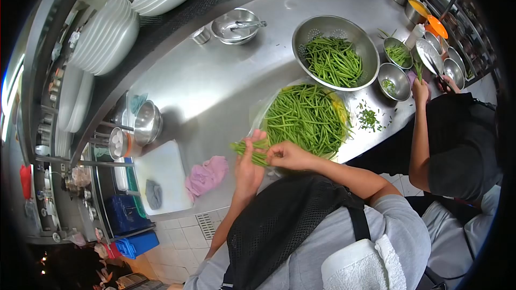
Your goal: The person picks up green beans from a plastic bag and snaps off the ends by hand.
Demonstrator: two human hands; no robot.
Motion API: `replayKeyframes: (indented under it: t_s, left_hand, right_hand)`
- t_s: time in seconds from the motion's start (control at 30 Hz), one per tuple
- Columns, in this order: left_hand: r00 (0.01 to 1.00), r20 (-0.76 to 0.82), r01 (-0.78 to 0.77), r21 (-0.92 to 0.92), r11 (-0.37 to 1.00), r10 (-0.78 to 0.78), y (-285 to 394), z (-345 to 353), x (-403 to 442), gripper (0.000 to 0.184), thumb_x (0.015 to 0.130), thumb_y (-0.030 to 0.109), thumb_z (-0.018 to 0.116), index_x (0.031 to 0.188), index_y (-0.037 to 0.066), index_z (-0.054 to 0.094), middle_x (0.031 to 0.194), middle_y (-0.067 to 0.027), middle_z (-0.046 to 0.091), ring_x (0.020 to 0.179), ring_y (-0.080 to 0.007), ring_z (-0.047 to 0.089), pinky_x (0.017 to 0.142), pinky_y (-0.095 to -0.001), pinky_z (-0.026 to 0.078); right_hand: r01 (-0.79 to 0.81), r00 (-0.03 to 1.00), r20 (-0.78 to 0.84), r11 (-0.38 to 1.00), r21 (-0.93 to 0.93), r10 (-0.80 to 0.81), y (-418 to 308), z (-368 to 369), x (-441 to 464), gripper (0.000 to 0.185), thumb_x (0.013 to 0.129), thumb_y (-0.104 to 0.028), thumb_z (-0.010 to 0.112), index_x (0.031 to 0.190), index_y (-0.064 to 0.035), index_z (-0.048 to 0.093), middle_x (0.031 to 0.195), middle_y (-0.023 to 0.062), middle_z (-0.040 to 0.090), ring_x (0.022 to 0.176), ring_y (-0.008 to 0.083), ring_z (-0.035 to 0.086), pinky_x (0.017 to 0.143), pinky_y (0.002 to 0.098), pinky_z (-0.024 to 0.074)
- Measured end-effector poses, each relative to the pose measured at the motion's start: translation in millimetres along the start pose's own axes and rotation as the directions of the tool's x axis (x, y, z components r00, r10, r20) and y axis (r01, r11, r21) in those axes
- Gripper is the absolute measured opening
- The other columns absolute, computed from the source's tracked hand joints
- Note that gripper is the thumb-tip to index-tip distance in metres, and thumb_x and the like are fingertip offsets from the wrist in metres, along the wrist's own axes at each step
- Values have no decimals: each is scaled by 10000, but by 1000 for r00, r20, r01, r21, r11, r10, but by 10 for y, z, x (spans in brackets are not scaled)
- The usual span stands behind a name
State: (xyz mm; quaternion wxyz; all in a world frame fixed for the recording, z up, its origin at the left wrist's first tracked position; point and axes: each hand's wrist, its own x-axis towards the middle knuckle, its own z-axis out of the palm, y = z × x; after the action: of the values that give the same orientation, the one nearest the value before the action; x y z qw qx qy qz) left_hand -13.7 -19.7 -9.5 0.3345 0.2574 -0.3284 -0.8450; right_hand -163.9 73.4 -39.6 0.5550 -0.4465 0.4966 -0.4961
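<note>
A small bunch of green beans point(243, 147) lies across the palm of my left hand point(247, 171), with the fingers closed around it. My right hand point(290, 156) is in a pinch at the near end of that bunch, its fingertips on the bean ends. Just beyond both hands, a large heap of green beans point(306, 118) rests in a clear plastic bag point(262, 114) on the steel table. Farther back stands a steel colander point(368, 48), part filled with more green beans. Cut green bits point(368, 119) are scattered right of the bag.
At right, a co-worker's hand point(421, 91) holds green stems near scissors point(444, 83), beside small steel bowls point(403, 88). To the left are a pink cloth point(207, 176), a white cutting board point(164, 169) and a grey cloth point(153, 194). Stacked plates point(107, 37) sit on the shelf.
</note>
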Motion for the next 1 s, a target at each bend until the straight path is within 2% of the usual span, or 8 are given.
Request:
replayKeyframes:
  t_s: [0.1,0.2,0.27,0.47,0.57,0.7,0.77,1.0]
  left_hand:
    - [995,-36,89,-132,987,-94,7,-2,34,320,1098,227,481,1344,23,460,1517,-195,465,1445,-304,423,1212,-462,359]
    - [992,-36,109,-207,972,-119,-30,-73,78,386,1097,243,481,1400,14,411,1522,-149,475,1459,-270,411,1231,-446,340]
    - [981,-91,142,-272,952,-172,-30,-117,100,197,1078,240,528,1176,77,578,1478,-75,549,1427,-232,461,1233,-425,352]
    - [987,-100,101,-213,972,-124,-5,-72,79,197,1073,234,539,1183,77,581,1469,-69,556,1393,-227,495,1219,-430,371]
    - [997,-54,46,-169,985,-56,-2,-146,110,206,1074,235,542,1210,83,576,1469,-84,553,1381,-241,505,1202,-448,388]
    - [999,-35,-6,-83,997,3,31,-85,78,201,1078,238,538,1210,91,577,1458,-113,551,1380,-273,503,1182,-462,402]
    - [997,-61,-53,-18,998,52,18,-65,78,215,1090,223,513,1231,60,519,1461,-209,499,1383,-330,481,1176,-489,398]
    - [995,-65,-70,52,996,73,-8,-69,68,201,1083,232,532,1203,75,565,1393,-141,569,1353,-315,521,1149,-462,432]
  right_hand:
    - [86,996,-31,974,209,-82,162,40,39,117,928,-99,678,964,2,723,824,-7,681,717,48,574,648,235,465]
    - [-31,999,33,936,351,21,189,14,28,96,929,-69,649,976,-12,710,793,-12,646,684,50,537,587,231,415]
    - [-76,997,49,852,518,59,186,0,24,90,943,-79,598,933,-36,676,765,-11,611,642,59,503,561,228,382]
    - [-73,994,113,755,652,-2,289,-60,117,211,1024,-233,545,906,-71,609,792,7,613,604,73,492,539,229,376]
    - [-213,972,186,866,452,142,255,-74,72,229,1045,-265,552,971,-60,625,827,8,635,636,67,513,550,224,395]
    - [-147,980,182,906,397,79,100,-3,52,234,1044,-264,571,993,-50,649,839,-1,653,647,63,529,564,214,412]
    - [-167,970,222,934,315,99,65,-17,56,202,1038,-233,596,1054,-45,667,867,-2,668,677,60,533,612,223,430]
    - [3,991,132,985,171,-26,51,20,36,152,978,-172,654,1012,-28,688,833,-27,670,693,32,541,617,221,421]
